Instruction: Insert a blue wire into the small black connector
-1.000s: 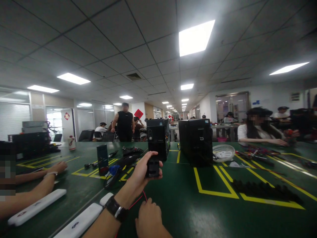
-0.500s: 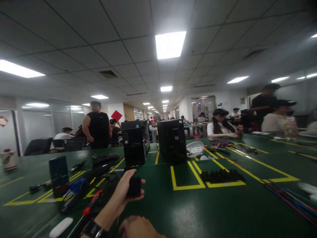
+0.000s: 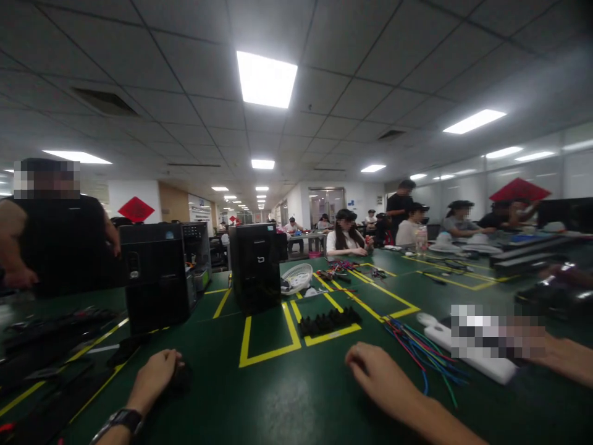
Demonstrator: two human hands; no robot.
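On green table (image 3: pixel 296 402), left hand (image 3: pixel 155 377) closed around small black object (image 3: pixel 180 378), right hand (image 3: pixel 377 374) loosely spread.

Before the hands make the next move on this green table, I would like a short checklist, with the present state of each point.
1. Left hand rests on the small black object: ok; whether the grip is closed, cannot tell.
2. Right hand holds nothing, palm down over the table: ok.
3. Space between the two hands is bare mat: ok.
4. Coloured wires lie close beside the right hand and could catch: not ok.
5. Black comb-like strip lies apart from both hands, on the yellow line: ok.
6. Another person's arm reaches in at the right: not ok.
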